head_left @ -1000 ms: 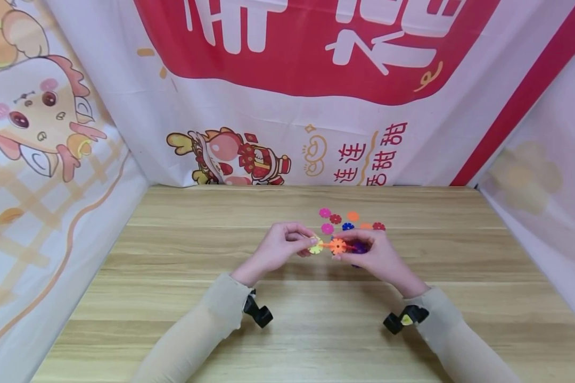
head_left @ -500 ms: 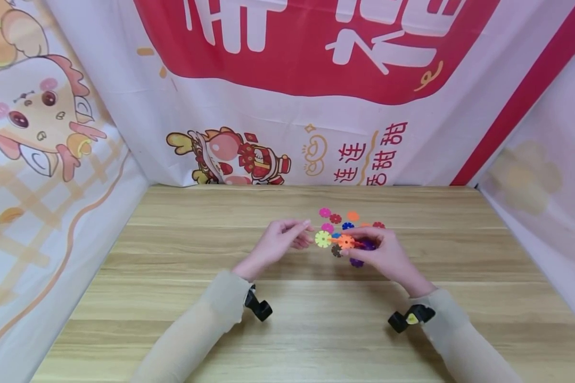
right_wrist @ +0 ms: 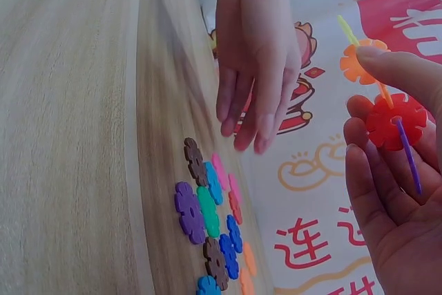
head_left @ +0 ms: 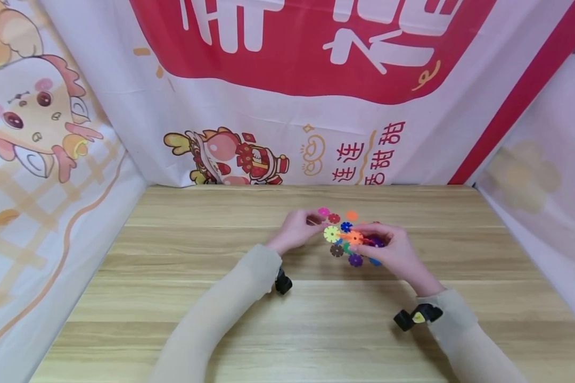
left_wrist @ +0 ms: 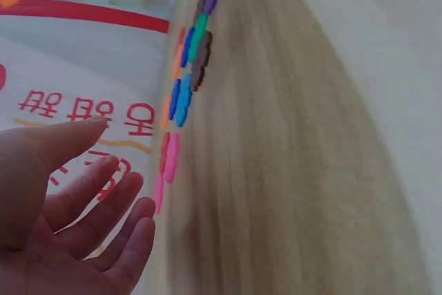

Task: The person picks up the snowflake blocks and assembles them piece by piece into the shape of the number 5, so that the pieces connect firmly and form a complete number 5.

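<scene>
My right hand point(head_left: 394, 249) pinches a chain of slotted plastic snowflake discs between thumb and fingertips, raised above the table. In the right wrist view the chain runs from a yellow-green disc point(right_wrist: 347, 30) through an orange disc point(right_wrist: 356, 68) to a red disc point(right_wrist: 402, 119) and a purple disc point(right_wrist: 409, 160). My left hand point(head_left: 294, 230) reaches over the back of the loose discs, fingers near a pink disc point(head_left: 323, 211). Seen in the left wrist view, its fingers are spread and loosely bent, holding nothing. The right hand partly covers the loose discs.
Loose discs lie flat on the wooden table point(head_left: 287, 319), among them a brown disc point(head_left: 336, 250), a purple disc point(head_left: 355, 260) and a dark red disc point(head_left: 334, 218). A printed cloth point(head_left: 268, 117) hangs behind the table, with more cloth at both sides.
My left hand has let go of the yellow-green disc, drawn back, then moved forward and right over the loose discs. My right hand has carried the chain slightly right.
</scene>
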Demonstrator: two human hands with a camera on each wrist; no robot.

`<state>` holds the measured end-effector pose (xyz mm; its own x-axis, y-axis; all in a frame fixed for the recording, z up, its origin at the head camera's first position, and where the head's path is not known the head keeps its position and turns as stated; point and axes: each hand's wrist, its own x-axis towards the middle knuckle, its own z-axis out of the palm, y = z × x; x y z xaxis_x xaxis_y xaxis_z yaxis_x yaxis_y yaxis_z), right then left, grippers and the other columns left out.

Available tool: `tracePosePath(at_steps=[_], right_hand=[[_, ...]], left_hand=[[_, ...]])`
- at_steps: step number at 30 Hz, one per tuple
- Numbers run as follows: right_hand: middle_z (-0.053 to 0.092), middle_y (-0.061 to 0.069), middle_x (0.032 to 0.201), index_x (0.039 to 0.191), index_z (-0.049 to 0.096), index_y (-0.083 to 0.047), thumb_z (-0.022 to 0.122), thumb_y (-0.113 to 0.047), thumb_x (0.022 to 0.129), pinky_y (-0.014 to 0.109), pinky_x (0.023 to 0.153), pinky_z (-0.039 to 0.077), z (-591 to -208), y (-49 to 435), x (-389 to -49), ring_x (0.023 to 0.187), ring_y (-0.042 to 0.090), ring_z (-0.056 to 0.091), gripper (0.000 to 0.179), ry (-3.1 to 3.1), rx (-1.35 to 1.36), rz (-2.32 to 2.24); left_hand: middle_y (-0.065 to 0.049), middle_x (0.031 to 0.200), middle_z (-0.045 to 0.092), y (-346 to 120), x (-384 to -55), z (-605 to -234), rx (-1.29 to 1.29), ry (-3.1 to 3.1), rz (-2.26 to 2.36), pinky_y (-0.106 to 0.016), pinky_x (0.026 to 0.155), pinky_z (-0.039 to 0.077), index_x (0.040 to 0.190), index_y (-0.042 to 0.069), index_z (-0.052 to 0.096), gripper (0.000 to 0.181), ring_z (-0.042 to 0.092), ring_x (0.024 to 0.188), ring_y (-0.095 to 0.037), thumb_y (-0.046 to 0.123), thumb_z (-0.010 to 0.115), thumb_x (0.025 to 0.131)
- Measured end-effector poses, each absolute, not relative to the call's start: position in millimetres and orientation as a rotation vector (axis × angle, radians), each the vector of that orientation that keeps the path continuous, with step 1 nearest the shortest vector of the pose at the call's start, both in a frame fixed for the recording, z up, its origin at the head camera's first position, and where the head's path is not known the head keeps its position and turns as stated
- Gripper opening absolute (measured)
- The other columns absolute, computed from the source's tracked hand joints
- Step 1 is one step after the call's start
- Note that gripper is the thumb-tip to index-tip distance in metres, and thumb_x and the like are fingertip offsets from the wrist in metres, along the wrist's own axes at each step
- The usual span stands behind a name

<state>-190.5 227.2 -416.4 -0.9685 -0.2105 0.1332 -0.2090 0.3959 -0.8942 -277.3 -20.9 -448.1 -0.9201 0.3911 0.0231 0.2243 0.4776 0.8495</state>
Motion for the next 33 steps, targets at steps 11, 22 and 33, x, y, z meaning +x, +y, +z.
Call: tracePosePath(at_steps=[11, 22, 33], right_hand=[[0.070, 0.000, 0.122, 0.123, 0.074, -0.011, 0.085, -0.038, 0.084, 0.030, 0.089, 0.054, -415.5, 227.0, -189.0, 0.109, 0.022, 0.064, 0.048, 2.622, -0.358, -1.654], [0.072, -0.001, 0.118, 0.122, 0.074, -0.011, 0.085, -0.033, 0.086, 0.029, 0.089, 0.053, -414.6, 228.5, -188.6, 0.108, 0.021, 0.064, 0.044, 2.654, -0.405, -1.671], [0.074, 0.001, 0.108, 0.119, 0.070, -0.010, 0.085, -0.030, 0.086, 0.029, 0.084, 0.055, -413.2, 226.7, -189.6, 0.099, 0.024, 0.066, 0.041, 2.639, -0.415, -1.694]], left_hand=[[-0.008, 0.115, 0.070, -10.4, -291.3, -461.0, 0.449, 2.639, 1.274, -0.033, 0.093, 0.053, 0.122, 0.003, 0.070, 0.040, 0.064, 0.104, -0.020, 0.018, 0.083, 0.087], [-0.002, 0.098, 0.067, -5.0, -293.6, -461.7, 0.412, 2.676, 1.229, -0.028, 0.082, 0.052, 0.106, 0.006, 0.072, 0.028, 0.061, 0.090, -0.016, 0.015, 0.086, 0.083], [0.001, 0.093, 0.069, -15.6, -288.4, -457.3, 0.462, 2.602, 1.325, -0.030, 0.082, 0.054, 0.110, 0.008, 0.071, 0.026, 0.064, 0.087, -0.014, 0.006, 0.082, 0.087]])
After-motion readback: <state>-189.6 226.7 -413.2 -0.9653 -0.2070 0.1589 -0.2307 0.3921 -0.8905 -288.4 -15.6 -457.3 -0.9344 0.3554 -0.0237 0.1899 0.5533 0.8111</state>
